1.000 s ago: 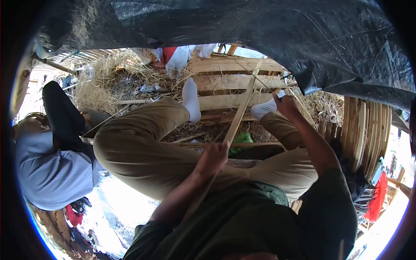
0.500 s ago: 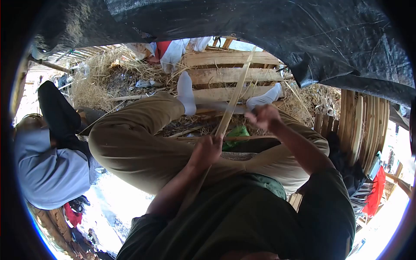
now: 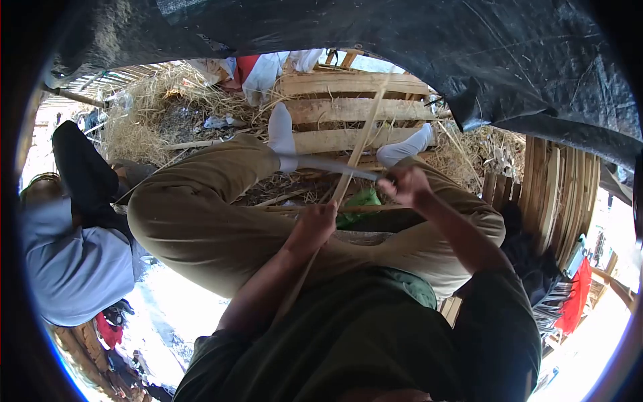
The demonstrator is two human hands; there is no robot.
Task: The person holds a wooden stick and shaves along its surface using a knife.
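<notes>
My left hand is closed round a long pale wooden strip, which slants up and away between my knees. The strip's lower end runs back under my left forearm. In my right hand is a long knife, its blade blurred and pointing left. The blade crosses the strip a little above my left hand; whether the two touch is unclear. Below the crossing, a green plastic piece lies on the ground between my legs.
Wooden slats and straw lie beyond my feet. A black tarp hangs overhead. Another person's leg in grey-blue cloth is at the left. Upright wooden strips and a red cloth stand at the right.
My right hand has come down and left from near my right foot, and the blade now lies across the strip. My left hand keeps hold of the strip. The view has shifted slightly.
</notes>
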